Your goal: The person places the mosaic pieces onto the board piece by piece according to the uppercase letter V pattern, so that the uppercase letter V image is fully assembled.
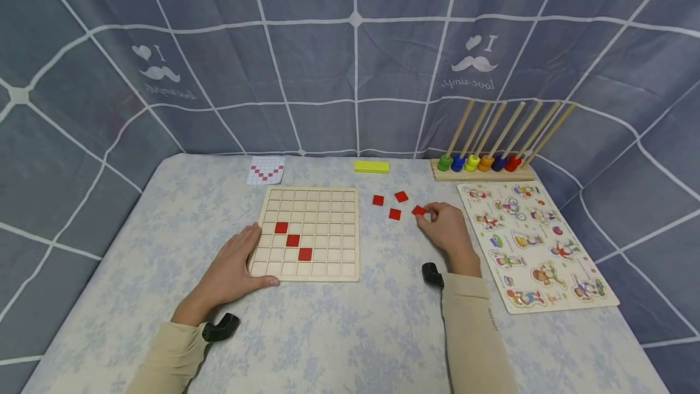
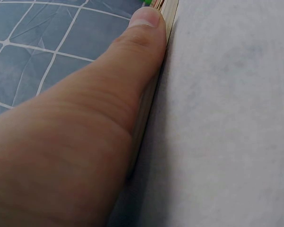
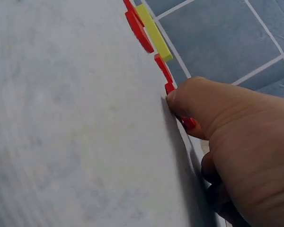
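My left hand [image 1: 232,266] rests at the near left corner of a wooden grid board [image 1: 333,217], fingers along its left side and thumb at its front edge. In the left wrist view the thumb [image 2: 137,42] lies against the board's side. Three red square tiles [image 1: 293,241] sit in the grid, stepping down to the right. To the right of the board, my right hand [image 1: 449,230] pinches another red tile [image 1: 418,210] between thumb and fingertips. Three loose red tiles [image 1: 395,214] lie just left of that hand.
At the back stand a yellow block [image 1: 372,166] and a peg stand [image 1: 481,176] with coloured rings. A pattern card [image 1: 265,170] lies behind the board. A picture puzzle board [image 1: 538,248] is right of my right hand. A tiled-print curtain [image 1: 306,65] hangs behind the table.
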The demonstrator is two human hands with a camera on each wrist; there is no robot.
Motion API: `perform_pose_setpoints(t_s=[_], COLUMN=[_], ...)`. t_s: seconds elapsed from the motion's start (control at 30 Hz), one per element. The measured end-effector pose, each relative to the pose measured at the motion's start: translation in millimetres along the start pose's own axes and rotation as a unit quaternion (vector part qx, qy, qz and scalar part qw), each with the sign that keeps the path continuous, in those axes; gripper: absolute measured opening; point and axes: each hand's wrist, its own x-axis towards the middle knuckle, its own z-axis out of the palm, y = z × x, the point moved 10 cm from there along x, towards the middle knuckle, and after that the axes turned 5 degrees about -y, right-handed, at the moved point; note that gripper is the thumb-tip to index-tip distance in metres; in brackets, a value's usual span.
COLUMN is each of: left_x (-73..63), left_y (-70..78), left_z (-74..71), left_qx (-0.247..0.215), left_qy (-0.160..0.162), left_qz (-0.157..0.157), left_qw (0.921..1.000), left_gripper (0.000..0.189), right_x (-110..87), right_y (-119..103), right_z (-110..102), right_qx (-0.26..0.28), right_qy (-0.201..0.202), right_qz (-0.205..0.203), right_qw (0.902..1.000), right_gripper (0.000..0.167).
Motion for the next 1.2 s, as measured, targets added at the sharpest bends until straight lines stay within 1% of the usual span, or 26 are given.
perform_pose_setpoints(t_s=[0.17,0.33,0.5,0.63,0.73,0.9,1.0,1.2], left_x=[0.3,0.4,0.7,1.0,1.0,-0.9,-1.6,0.0], left_y=[-0.8,-1.5,-1.4,-0.8,-0.8,-1.1,-1.5,0.8], left_z=[0.6,0.0,-0.9,-1.7,-2.0,-0.8,-0.7,-2.7], left_qx=[-0.001,0.0,-0.002,-0.001,-0.001,-0.007,-0.008,-0.006], left_qy=[-0.001,-0.002,-0.004,-0.005,-0.006,-0.006,-0.007,-0.007], left_qz=[-0.001,-0.003,-0.003,-0.002,-0.003,-0.004,-0.007,-0.002], left_qw=[1.0,1.0,1.0,1.0,1.0,0.9999,0.9999,1.0], left_gripper=[0.127,0.127,0.127,0.127,0.127,0.127,0.127,0.126], right_x=[-0.9,-1.6,-1.9,-1.7,-1.2,0.4,1.6,4.0], right_y=[-2.7,-8.7,-20.9,-34.6,-47.9,-74.6,-94.8,-141.7], right_z=[-2.0,-2.3,0.4,3.1,7.9,21.6,30.0,41.7], right_qx=[0.002,0.027,0.047,0.06,0.066,0.074,0.083,0.091], right_qy=[0.016,0.024,0.024,0.023,0.016,-0.009,-0.024,-0.047], right_qz=[-0.011,-0.022,-0.036,-0.055,-0.074,-0.094,-0.109,-0.157], right_qw=[0.9998,0.9991,0.998,0.9964,0.9949,0.9927,0.9903,0.9823], right_gripper=[0.032,0.032,0.032,0.03,0.027,0.028,0.03,0.028])
